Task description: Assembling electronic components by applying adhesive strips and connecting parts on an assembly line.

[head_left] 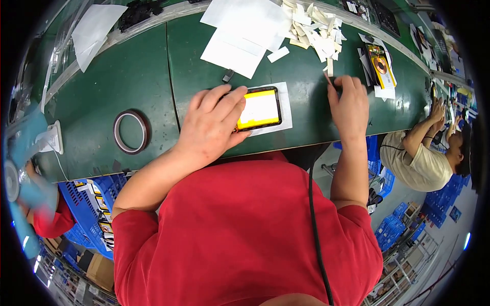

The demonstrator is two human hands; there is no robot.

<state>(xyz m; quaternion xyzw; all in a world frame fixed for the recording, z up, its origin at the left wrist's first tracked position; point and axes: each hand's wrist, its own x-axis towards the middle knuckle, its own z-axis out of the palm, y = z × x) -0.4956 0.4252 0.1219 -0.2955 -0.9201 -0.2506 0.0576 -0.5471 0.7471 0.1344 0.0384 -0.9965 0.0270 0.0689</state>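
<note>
My left hand (pixel 212 120) lies over the left end of a flat black-framed device (pixel 279 109). Its fingers curl across the top and the thumb presses by the near edge. Inside the frame shows a white panel with yellow edges, and a white sheet (pixel 287 97) lies under the device. To the right, my right hand (pixel 350 109) is closed in a pinch on a thin reddish-brown strip-like thing (pixel 328 78). The strip's tip meets small off-white paper pieces (pixel 319 35) heaped at the far side; its exact kind is too small to tell.
A roll of brown tape (pixel 131 132) lies on the green table (pixel 102 109) at left. White sheets (pixel 240 38) and a small black block (pixel 228 76) are beyond the device. Another device with a copper coil (pixel 380 65) rests at right. Other people sit on both sides.
</note>
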